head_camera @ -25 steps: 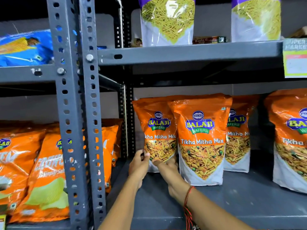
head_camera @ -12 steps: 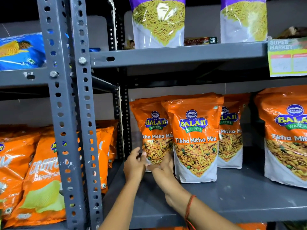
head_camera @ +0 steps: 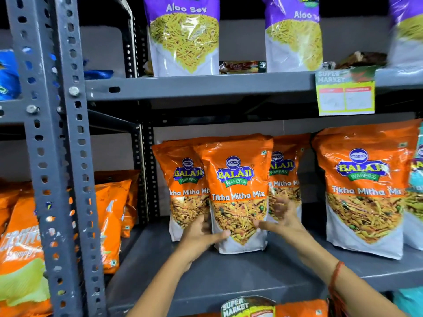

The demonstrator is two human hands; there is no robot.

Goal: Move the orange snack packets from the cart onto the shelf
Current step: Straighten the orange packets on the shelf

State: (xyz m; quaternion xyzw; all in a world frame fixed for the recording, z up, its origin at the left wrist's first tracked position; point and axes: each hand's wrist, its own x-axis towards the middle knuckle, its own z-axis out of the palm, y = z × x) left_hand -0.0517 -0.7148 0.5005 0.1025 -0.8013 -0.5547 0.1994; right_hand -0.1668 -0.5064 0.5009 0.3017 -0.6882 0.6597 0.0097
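Note:
Several orange Tikha Mitha Mix packets stand upright on the grey middle shelf (head_camera: 229, 275). My left hand (head_camera: 201, 236) grips the lower left edge of the front packet (head_camera: 235, 179), thumb across its face. Blurred and with fingers apart, my right hand (head_camera: 283, 220) is at the same packet's lower right edge, thumb tip touching it. A second packet (head_camera: 183, 177) stands behind on the left and a third (head_camera: 283, 170) behind on the right. Further right stands another orange packet (head_camera: 364, 191). The cart is out of view.
A perforated grey upright (head_camera: 61, 156) stands at the left, with orange chip bags (head_camera: 109, 220) behind it. Purple Aloo Sev packets (head_camera: 185, 37) fill the shelf above, and a price tag (head_camera: 345, 94) hangs from its edge. More orange packets (head_camera: 297, 308) sit below.
Both hands have left the bottom of the back-left packet and moved right to the front packet, one on each side. The view has shifted closer and tilted up.

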